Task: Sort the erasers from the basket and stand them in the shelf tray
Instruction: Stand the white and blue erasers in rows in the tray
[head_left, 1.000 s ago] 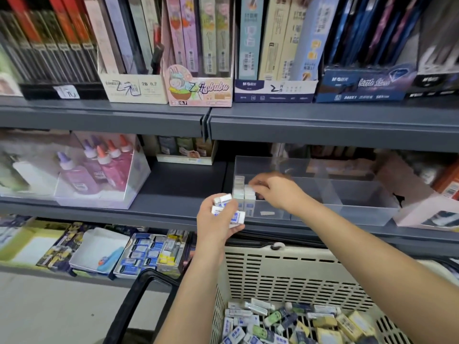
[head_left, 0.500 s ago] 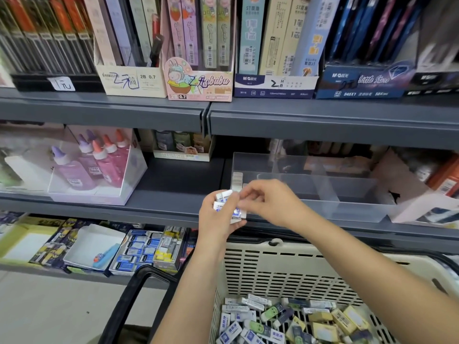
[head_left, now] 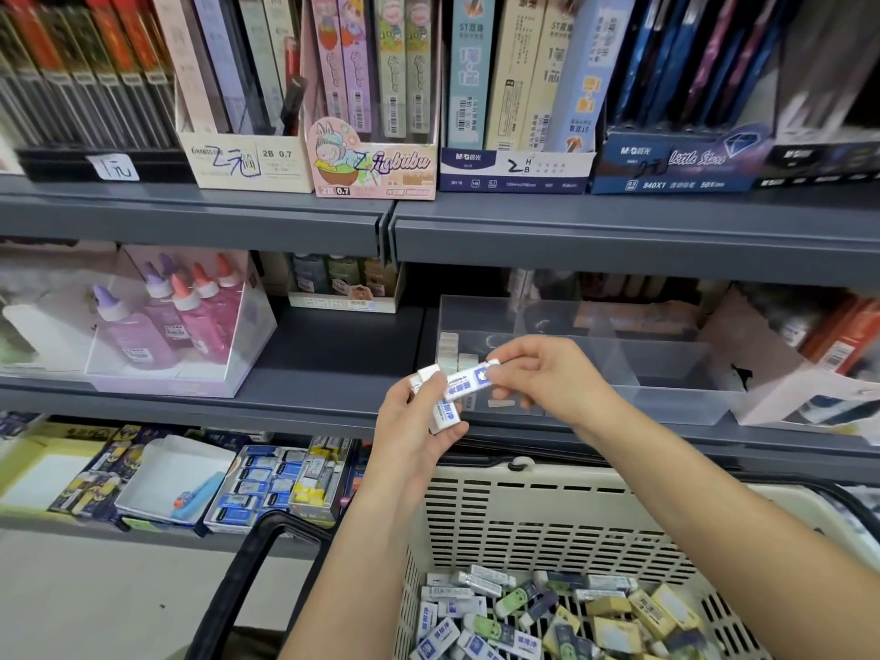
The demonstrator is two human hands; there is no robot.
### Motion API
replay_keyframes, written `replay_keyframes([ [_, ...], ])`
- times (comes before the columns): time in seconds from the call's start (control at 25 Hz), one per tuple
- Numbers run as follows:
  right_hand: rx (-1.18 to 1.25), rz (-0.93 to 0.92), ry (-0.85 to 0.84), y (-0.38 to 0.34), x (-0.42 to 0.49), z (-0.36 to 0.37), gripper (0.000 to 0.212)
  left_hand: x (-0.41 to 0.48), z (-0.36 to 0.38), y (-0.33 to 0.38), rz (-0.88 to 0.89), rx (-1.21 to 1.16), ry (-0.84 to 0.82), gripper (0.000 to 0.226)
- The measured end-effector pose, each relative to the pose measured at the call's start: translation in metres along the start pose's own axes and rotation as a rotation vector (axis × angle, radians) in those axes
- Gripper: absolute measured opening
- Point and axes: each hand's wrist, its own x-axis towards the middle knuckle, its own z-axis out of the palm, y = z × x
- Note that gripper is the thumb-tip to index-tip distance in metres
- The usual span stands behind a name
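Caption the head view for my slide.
Right hand pinches a blue-labelled eraser at the stack the left hand holds, before the clear shelf tray, above the basket.

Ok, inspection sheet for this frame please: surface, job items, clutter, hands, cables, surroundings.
Surface: grey shelf carries the clear tray.
Job's things: clear tray, a few white erasers standing at its left end; basket below, holding loose erasers.
Clutter: glue bottles in a clear box, left of the tray.
Hands: left hand grips spare erasers; right hand pinches a blue-and-white eraser, in front of the tray.
Cables: nothing seen.
Surroundings: boxed stationery on the upper shelf; more stock below.
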Motion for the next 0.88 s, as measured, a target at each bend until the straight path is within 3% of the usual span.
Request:
replay_keyframes([
  [0.12,0.105,-0.069,0.163,-0.005,0.025,-0.01,0.016,0.004,-0.002,0.0,0.034,0.022,0.05,0.019],
  [0.24,-0.21,-0.126,0.295,-0.011,0.055,-0.011,0.024,0.005,-0.003,-0.001,0.048,0.061,0.08,0.019],
  [0.36,-0.535,-0.128,0.162,-0.007,0.069,-0.003,0.021,0.006,-0.004,-0.002,0.053,0.106,0.091,0.022],
  [0.52,-0.636,-0.051,-0.044,0.003,0.074,0.011,0.017,0.007,-0.003,-0.002,0.063,0.109,0.072,0.023],
  [0.68,-0.763,-0.092,-0.058,0.0,0.068,0.01,0.024,0.006,-0.004,-0.002,0.1,0.128,0.027,0.022],
  [0.8,-0.708,-0.263,0.002,-0.007,0.05,0.012,0.024,0.004,-0.008,-0.001,0.116,0.155,-0.021,0.024],
  [0.88,-0.598,-0.297,-0.084,-0.012,0.036,0.019,0.017,0.002,-0.008,0.0,0.118,0.175,-0.057,0.025],
])
